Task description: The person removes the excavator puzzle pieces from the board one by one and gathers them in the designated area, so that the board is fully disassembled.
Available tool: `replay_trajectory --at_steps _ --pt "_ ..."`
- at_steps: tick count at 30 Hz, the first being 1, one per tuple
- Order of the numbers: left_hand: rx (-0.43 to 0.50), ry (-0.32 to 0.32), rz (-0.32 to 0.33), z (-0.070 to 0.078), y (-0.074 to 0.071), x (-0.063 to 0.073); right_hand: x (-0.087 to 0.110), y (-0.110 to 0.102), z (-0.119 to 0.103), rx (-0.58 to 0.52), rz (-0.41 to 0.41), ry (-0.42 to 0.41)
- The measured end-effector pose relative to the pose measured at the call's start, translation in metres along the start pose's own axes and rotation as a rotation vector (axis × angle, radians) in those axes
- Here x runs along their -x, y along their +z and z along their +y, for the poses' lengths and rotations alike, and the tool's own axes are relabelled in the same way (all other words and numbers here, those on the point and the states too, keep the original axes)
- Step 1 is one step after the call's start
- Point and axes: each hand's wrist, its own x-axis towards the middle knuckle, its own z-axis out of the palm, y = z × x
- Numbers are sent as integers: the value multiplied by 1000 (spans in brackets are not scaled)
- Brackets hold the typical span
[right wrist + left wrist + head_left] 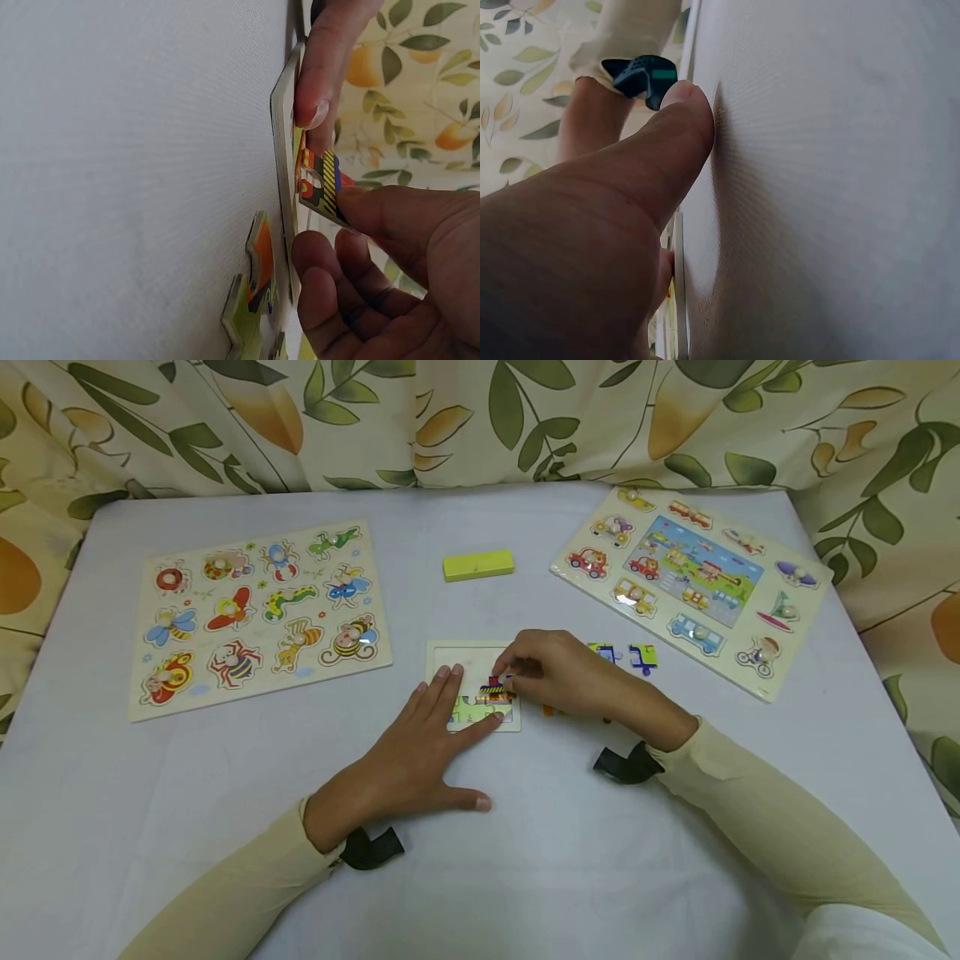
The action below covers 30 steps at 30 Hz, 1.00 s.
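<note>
A small wooden puzzle tray (pixel 442 652) lies mid-table, with joined green pieces (pixel 472 711) along its near side. My left hand (pixel 416 752) is spread flat, its fingers resting over the tray's left and near edges and the thumb stretched out on the cloth. Between thumb and fingers, my right hand (pixel 562 672) pinches a jigsaw piece (pixel 324 187) printed with black-and-yellow stripes and red. That piece is tilted over the tray, its lower edge close to the laid pieces. Loose jigsaw pieces (pixel 642 657) lie beyond and partly under the right forearm.
A peg board with insects (pixel 255 627) lies at left, and a vehicle peg board (pixel 690 585) at back right. Behind the tray sits a yellow-green box (pixel 478 565). White cloth covers the table (pixel 525 877); a leaf-patterned curtain (pixel 480 427) hangs behind.
</note>
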Motion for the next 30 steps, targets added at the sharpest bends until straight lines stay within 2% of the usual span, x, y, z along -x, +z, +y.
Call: replay_trajectory --at_steps 8,16,30 --pt "-8 -1 -8 0 0 -1 6 -5 -3 -26 -7 -40" --pt "-10 -2 -7 0 1 -1 18 -16 -5 31 19 -33" --pt "-13 -18 -1 2 1 -2 48 -35 6 129 73 1"
